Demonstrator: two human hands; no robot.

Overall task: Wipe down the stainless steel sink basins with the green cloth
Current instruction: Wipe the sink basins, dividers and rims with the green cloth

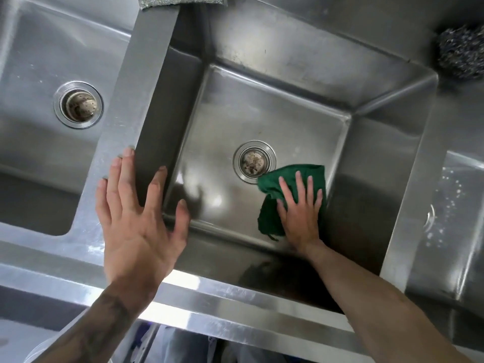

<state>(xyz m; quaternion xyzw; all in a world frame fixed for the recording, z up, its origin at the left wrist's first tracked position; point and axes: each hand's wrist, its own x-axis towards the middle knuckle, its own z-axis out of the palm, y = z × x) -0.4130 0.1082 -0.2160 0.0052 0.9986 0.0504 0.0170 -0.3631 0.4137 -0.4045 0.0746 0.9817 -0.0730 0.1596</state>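
Hands flat: right hand (301, 213) on green cloth (290, 174) by drain (254, 161), left hand (136, 218) over divider (136, 95).

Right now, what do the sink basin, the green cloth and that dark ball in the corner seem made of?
Sink basin: brushed stainless steel, by its grey sheen and blurred reflections.
Green cloth: soft fabric, fibre unclear; it bunches and folds under the right hand.
Dark ball: probably a metal wire scourer, tangled glinting strands.
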